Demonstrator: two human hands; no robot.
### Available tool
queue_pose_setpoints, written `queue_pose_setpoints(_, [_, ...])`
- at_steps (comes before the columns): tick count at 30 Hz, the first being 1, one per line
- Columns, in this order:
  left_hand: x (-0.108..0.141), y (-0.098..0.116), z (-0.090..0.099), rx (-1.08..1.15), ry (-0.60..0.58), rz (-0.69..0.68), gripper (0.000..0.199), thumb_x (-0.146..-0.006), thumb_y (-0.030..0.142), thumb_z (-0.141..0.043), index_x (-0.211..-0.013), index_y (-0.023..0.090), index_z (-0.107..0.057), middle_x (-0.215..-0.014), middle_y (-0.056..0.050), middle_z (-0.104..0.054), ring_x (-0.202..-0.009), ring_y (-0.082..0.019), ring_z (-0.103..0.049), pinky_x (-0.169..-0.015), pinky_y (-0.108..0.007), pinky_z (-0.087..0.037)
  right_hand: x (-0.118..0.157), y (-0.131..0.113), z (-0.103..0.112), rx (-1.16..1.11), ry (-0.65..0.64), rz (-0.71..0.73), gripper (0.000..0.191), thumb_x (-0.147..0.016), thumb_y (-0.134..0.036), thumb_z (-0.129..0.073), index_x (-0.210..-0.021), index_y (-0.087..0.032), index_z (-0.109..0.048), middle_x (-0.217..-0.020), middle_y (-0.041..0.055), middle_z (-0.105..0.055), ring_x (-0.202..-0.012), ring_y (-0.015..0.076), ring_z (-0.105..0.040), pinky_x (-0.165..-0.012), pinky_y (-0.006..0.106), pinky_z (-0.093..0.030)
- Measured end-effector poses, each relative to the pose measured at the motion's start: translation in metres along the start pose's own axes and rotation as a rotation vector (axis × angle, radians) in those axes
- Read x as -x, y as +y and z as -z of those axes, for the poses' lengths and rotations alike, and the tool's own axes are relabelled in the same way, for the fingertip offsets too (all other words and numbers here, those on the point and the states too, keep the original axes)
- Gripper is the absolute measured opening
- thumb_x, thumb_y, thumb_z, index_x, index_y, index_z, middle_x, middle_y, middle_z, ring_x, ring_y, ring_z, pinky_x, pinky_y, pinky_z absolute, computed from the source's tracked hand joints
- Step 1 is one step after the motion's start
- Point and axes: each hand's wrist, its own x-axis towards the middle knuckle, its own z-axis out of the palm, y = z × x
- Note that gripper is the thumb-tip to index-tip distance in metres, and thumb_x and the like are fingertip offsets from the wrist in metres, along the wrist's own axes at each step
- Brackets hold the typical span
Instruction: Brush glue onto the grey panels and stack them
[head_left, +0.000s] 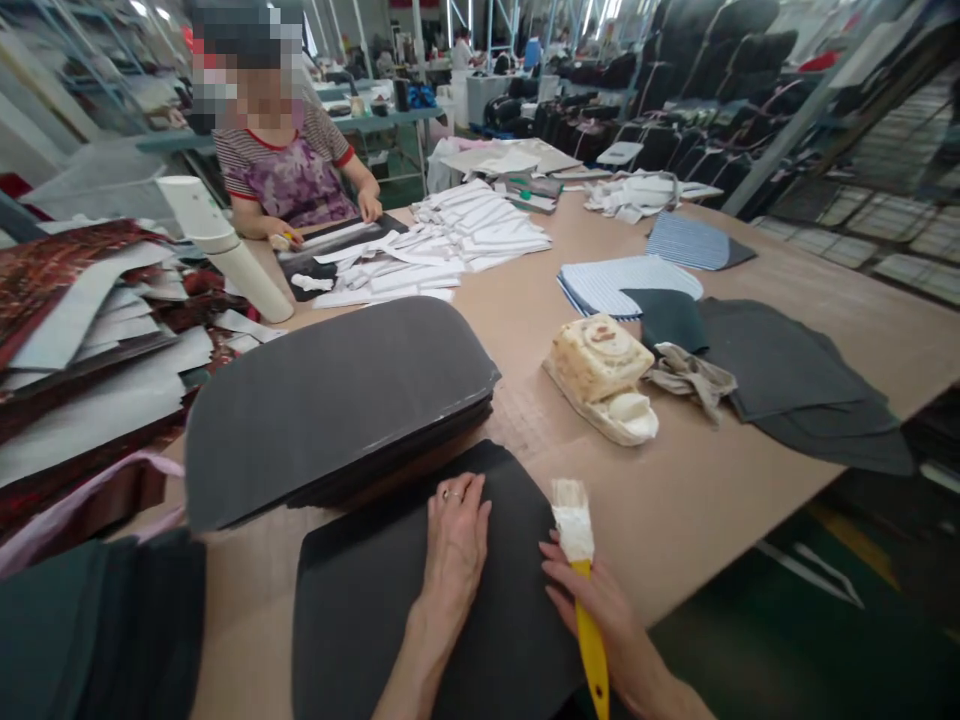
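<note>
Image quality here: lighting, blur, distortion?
Head view: stretching and smear towards the outer edges; far background soft; ceiling lights blown out at top left; flat yellow-handled brush with white-coated bristles clearer, near centre; pixelation covers the head of the person in striped sleeves.

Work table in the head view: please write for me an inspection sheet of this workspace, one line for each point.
Surface: brown table, bare in front of the crusted container; some marks near the stack.
Things in use: dark panel lying flat; brush with yellow handle and whitened bristles; thick stack of dark panels behind.
Clutter: crusted container, crumpled cloth beside it, heaped white strips farther back.
Hands: left hand rests on the panel, ring on one finger; right hand holds the brush at the panel's right edge.
Cables: nothing seen.
Surroundings: another person across the table, handling strips; dark bundles piled behind.
</note>
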Motion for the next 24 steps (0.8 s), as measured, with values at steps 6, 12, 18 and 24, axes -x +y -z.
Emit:
queue_pose_setpoints(6, [-0.01, -0.008, -0.007, -0.058, 0.048, 0.078, 0.02, -0.086, 0.031, -0.05, -0.099, 0.024, -0.064, -0.092, -0.007, -0.063, -0.085, -0.025, -0.058, -0.073, -0.04, -0.046, 0.009, 0.009, -0.008, -0.008, 0.026, 0.074, 0.054, -0.078, -0.011, -0.058, -0.126, -0.031, -0.045, -0.109, 0.0048, -0.067, -0.106, 0.0253, -0.061, -0.081, 0.043, -0.055])
queue_pose_setpoints(12, [-0.022, -0.013, -0.009, 0.109, 0.061, 0.164, 0.013, -0.081, 0.034, -0.054, -0.084, 0.025, -0.063, -0.087, -0.004, -0.063, -0.084, -0.024, -0.06, -0.076, -0.039, -0.046, -0.004, 0.004, 0.003, -0.068, 0.006, 0.049, 0.061, -0.077, -0.012, -0.059, -0.132, -0.031, -0.041, -0.102, 0.0042, -0.069, -0.101, 0.0244, -0.063, -0.08, 0.041, -0.056])
queue_pose_setpoints(18, [-0.025, -0.005, -0.005, 0.137, 0.049, 0.217, 0.023, -0.084, 0.043, -0.05, -0.076, 0.023, -0.059, -0.08, -0.001, -0.064, -0.081, -0.021, -0.06, -0.078, -0.037, -0.042, -0.011, 0.003, 0.005, -0.016, 0.09, 0.046, 0.027, -0.082, -0.01, -0.05, -0.106, -0.021, -0.059, -0.095, 0.0041, -0.071, -0.099, 0.0184, -0.064, -0.09, 0.034, -0.05])
queue_pose_setpoints(24, [-0.024, -0.006, -0.008, 0.086, 0.094, 0.156, 0.015, -0.085, 0.037, -0.052, -0.079, 0.025, -0.058, -0.08, 0.004, -0.065, -0.079, -0.017, -0.061, -0.078, -0.032, -0.04, -0.013, 0.008, 0.004, -0.03, 0.079, 0.074, 0.021, -0.082, -0.011, -0.053, -0.097, -0.022, -0.061, -0.09, 0.001, -0.072, -0.097, 0.0148, -0.065, -0.091, 0.028, -0.048])
